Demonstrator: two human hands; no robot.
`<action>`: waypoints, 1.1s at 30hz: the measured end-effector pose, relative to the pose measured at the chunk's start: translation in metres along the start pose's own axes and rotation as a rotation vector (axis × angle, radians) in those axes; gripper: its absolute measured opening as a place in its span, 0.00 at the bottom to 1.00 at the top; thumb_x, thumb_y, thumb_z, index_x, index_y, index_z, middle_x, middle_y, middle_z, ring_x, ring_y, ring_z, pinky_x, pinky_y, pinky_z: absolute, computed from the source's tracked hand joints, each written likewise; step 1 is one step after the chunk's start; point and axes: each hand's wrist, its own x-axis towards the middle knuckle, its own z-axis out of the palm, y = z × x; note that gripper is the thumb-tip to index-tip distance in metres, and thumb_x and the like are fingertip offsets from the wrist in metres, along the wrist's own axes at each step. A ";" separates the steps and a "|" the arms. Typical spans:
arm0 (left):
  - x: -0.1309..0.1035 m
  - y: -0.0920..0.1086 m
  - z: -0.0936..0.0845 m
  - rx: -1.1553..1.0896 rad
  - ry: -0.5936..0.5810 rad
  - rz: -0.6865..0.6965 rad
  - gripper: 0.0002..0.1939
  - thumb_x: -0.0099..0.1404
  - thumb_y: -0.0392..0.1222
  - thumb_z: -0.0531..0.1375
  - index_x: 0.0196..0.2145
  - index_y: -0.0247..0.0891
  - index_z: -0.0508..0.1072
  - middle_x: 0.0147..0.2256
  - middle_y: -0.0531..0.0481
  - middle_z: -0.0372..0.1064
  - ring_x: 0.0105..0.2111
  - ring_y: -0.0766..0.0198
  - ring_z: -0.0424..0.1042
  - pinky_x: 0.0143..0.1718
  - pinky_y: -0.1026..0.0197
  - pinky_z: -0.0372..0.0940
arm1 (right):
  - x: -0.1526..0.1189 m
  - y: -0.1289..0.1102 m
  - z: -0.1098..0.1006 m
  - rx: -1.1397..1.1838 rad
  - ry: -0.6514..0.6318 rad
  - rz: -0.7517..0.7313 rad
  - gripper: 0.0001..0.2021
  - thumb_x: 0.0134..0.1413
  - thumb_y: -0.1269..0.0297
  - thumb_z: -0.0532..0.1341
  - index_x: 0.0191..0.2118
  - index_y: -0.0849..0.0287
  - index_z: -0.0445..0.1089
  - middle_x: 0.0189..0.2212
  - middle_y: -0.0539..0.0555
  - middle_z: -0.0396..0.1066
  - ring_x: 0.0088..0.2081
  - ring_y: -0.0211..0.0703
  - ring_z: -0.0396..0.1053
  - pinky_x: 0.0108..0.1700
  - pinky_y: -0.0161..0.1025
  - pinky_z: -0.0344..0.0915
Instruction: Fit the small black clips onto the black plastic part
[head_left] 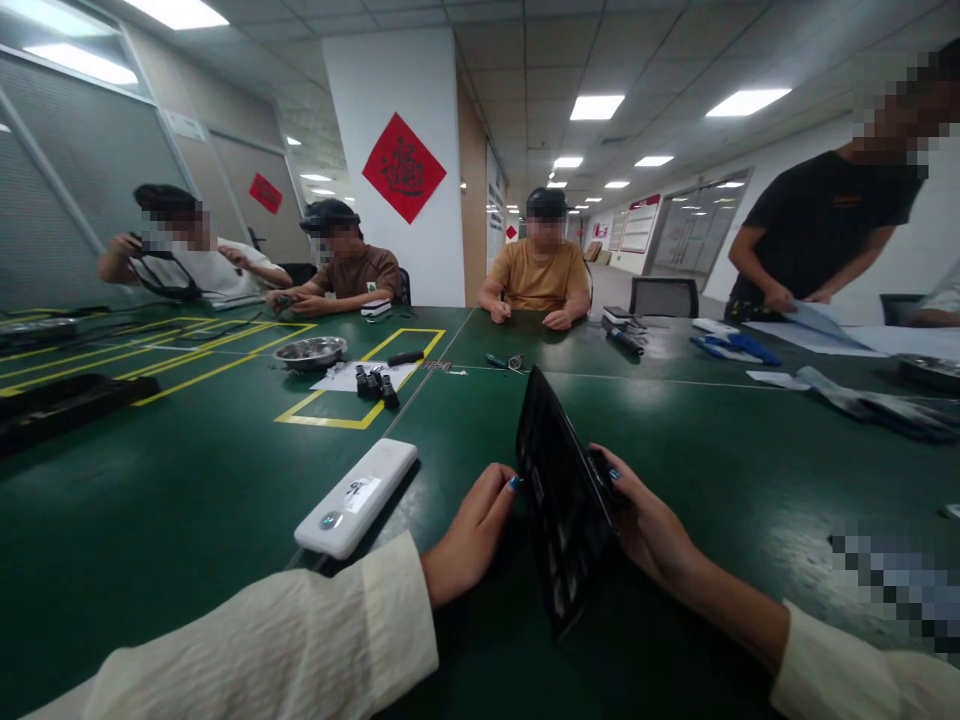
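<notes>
A thin, glossy black flat panel (559, 500), like a tablet or small screen, stands tilted between my hands, seen nearly edge-on. My left hand (476, 525) is closed at its left edge, with the thumb against the edge and the other fingers curled. From behind on the right, my right hand (656, 525) grips the panel; most of those fingers are hidden by it. To the left of my left hand lies a white power bank (358, 500) with a label on top.
The green table (225, 510) carries yellow tape outlines, a metal bowl (310, 352), black parts (376, 385) on white paper and a small green-handled tool (504, 362). Gloves (862, 400) lie to the right. Three people sit across; another person (825, 230) stands at right handling papers.
</notes>
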 end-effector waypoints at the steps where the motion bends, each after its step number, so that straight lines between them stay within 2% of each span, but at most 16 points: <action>1: 0.000 -0.001 0.000 0.005 -0.019 -0.002 0.12 0.69 0.46 0.44 0.34 0.39 0.61 0.33 0.51 0.59 0.36 0.62 0.60 0.41 0.60 0.57 | 0.000 0.001 0.000 -0.002 -0.009 -0.003 0.30 0.55 0.57 0.47 0.62 0.52 0.40 0.25 0.49 0.64 0.28 0.42 0.65 0.31 0.36 0.62; 5: 0.001 -0.004 0.001 0.012 -0.048 -0.019 0.12 0.69 0.47 0.44 0.34 0.38 0.61 0.32 0.51 0.60 0.36 0.62 0.60 0.40 0.60 0.58 | -0.001 0.001 -0.002 0.041 -0.039 0.018 0.28 0.57 0.58 0.45 0.63 0.51 0.38 0.28 0.50 0.66 0.26 0.41 0.65 0.31 0.37 0.62; 11: 0.001 -0.005 0.001 0.019 -0.078 -0.012 0.14 0.69 0.48 0.43 0.33 0.38 0.61 0.32 0.50 0.60 0.35 0.61 0.60 0.40 0.60 0.59 | -0.003 0.005 0.002 0.122 -0.138 0.012 0.28 0.58 0.61 0.44 0.63 0.53 0.35 0.23 0.49 0.64 0.25 0.41 0.64 0.30 0.36 0.60; 15: 0.001 -0.008 0.001 0.070 -0.079 0.012 0.14 0.69 0.47 0.42 0.33 0.38 0.61 0.34 0.48 0.60 0.37 0.61 0.60 0.42 0.58 0.59 | -0.002 0.010 0.003 0.198 -0.143 0.017 0.33 0.54 0.61 0.50 0.63 0.55 0.36 0.23 0.48 0.65 0.24 0.40 0.63 0.31 0.37 0.60; 19: 0.002 -0.012 0.002 0.122 -0.063 0.026 0.15 0.69 0.48 0.42 0.33 0.38 0.61 0.35 0.48 0.60 0.37 0.60 0.60 0.43 0.57 0.59 | 0.000 0.012 0.001 0.279 -0.165 0.011 0.35 0.51 0.60 0.56 0.63 0.53 0.39 0.23 0.47 0.66 0.23 0.39 0.63 0.32 0.37 0.61; 24: 0.002 -0.015 0.003 0.143 -0.046 0.041 0.17 0.70 0.49 0.41 0.33 0.37 0.62 0.35 0.47 0.61 0.36 0.59 0.60 0.42 0.56 0.59 | 0.001 0.013 0.000 0.306 -0.154 0.014 0.32 0.51 0.62 0.56 0.61 0.51 0.43 0.24 0.47 0.67 0.23 0.39 0.64 0.30 0.38 0.61; 33: 0.002 -0.014 0.002 0.120 -0.076 0.029 0.17 0.70 0.47 0.40 0.35 0.36 0.63 0.36 0.46 0.63 0.38 0.59 0.62 0.44 0.55 0.60 | 0.005 0.020 -0.001 0.285 -0.163 -0.013 0.32 0.50 0.59 0.58 0.59 0.49 0.43 0.27 0.49 0.66 0.26 0.40 0.66 0.26 0.35 0.58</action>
